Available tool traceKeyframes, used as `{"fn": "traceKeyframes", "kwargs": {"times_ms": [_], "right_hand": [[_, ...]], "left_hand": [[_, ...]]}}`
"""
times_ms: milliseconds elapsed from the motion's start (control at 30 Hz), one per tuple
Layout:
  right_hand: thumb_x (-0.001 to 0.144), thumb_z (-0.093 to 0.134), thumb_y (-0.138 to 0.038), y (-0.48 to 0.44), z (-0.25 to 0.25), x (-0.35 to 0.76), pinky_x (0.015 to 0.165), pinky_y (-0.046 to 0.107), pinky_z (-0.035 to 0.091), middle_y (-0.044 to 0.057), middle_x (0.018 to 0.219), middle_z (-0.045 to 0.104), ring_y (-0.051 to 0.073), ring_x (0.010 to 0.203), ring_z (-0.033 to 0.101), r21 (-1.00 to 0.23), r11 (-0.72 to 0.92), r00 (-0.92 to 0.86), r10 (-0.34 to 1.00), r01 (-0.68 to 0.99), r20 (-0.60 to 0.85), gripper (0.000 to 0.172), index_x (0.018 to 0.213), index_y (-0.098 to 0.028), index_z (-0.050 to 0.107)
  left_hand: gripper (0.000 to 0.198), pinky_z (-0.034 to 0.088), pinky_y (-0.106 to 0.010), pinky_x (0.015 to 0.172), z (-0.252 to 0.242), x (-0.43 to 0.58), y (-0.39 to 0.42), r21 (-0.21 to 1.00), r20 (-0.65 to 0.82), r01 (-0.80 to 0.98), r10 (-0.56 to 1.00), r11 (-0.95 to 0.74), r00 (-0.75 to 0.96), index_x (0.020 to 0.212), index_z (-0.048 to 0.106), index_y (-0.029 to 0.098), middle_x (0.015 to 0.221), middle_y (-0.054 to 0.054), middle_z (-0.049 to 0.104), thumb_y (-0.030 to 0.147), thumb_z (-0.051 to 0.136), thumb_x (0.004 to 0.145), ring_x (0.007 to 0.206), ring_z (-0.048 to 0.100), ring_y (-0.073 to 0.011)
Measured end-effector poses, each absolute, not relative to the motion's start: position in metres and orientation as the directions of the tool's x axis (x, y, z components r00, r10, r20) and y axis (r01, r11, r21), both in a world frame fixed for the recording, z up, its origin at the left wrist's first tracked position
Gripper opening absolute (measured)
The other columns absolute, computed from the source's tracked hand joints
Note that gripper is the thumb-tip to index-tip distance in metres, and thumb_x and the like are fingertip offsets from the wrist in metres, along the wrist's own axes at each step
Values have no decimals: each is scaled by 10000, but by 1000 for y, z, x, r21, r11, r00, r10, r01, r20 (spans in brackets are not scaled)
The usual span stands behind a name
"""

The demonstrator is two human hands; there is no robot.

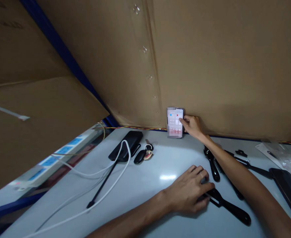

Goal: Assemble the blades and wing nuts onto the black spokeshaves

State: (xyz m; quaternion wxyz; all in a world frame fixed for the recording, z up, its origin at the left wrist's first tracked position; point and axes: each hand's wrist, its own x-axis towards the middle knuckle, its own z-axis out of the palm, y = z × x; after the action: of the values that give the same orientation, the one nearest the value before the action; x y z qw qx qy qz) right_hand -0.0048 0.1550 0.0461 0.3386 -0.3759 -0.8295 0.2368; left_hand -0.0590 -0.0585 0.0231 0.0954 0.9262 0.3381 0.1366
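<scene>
Fingers of the right hand (193, 126) reach out to the lit screen of a phone (175, 122) that stands upright against the cardboard wall (209, 66) at the back of the counter (160, 165), the index fingertip touching the glass and the hand holding nothing. The left hand (188, 193) lies palm down, loosely curled over the head of a black tool (228, 208). A power bank (127, 145), white cable (103, 172) and keys (145, 154) lie well to the left.
</scene>
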Motion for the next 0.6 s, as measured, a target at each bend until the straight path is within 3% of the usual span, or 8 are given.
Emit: {"fn": "traceKeyframes", "kwargs": {"times_ms": [600], "right_hand": [[1021,616,-412,156,45,-4,721,319,593,19,900,702,145,765,683,-639,622,-486,773,452,409,281,983,-141,679]], "left_hand": [[333,434,-400,891,21,-58,-58,263,201,596,647,-759,735,1247,637,223,1116,-78,614,353,610,941,1045,557,-262]]}}
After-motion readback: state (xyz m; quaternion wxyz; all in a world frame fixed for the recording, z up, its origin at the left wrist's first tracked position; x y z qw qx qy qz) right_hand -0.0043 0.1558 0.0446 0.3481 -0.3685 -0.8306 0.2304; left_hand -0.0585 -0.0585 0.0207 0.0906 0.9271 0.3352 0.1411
